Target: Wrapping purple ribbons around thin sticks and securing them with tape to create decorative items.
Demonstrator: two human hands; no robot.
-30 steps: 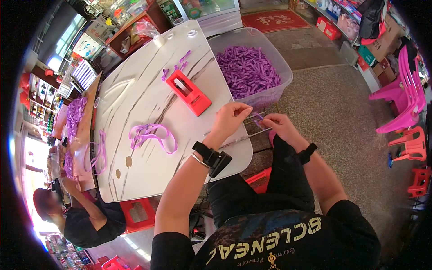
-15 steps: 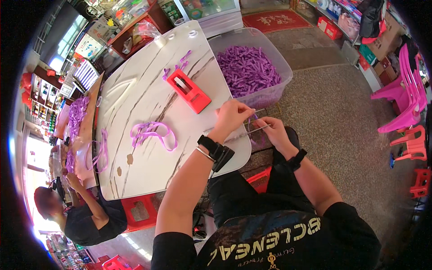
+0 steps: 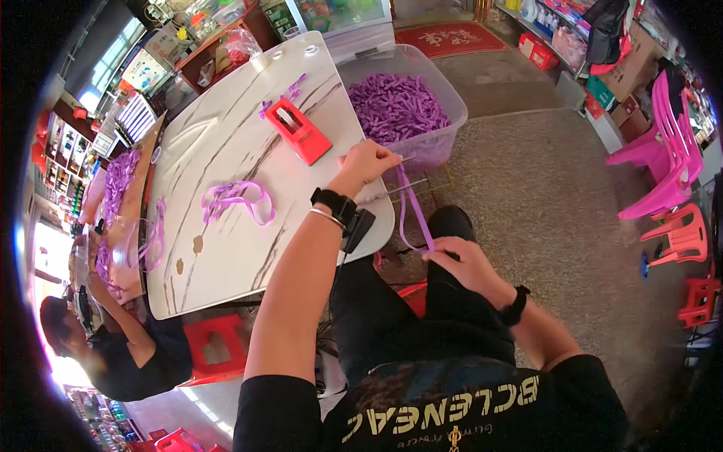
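Head view: the right hand (image 3: 465,265) pinches the lower end of a purple ribbon (image 3: 419,214), which stretches up beside the desk (image 3: 239,256) to the left hand (image 3: 367,161), whose fingertips meet near a thin metal rod (image 3: 410,188); whether they grip ribbon or rod, I cannot tell. Farther off, the desk carries a looped lilac strap (image 3: 217,199) and a red tape dispenser (image 3: 301,134), with a clear tub (image 3: 459,119) of purple pieces (image 3: 395,107) beyond.

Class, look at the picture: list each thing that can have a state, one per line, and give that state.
Left hand: curled, grip unclear
Right hand: pinching the ribbon
Ribbon: one strand straight, the other bowed
Tub: uncovered, holding many purple pieces
Tape dispenser: standing on the table
Second ribbon: lying loose on the table
Pink chairs: stacked
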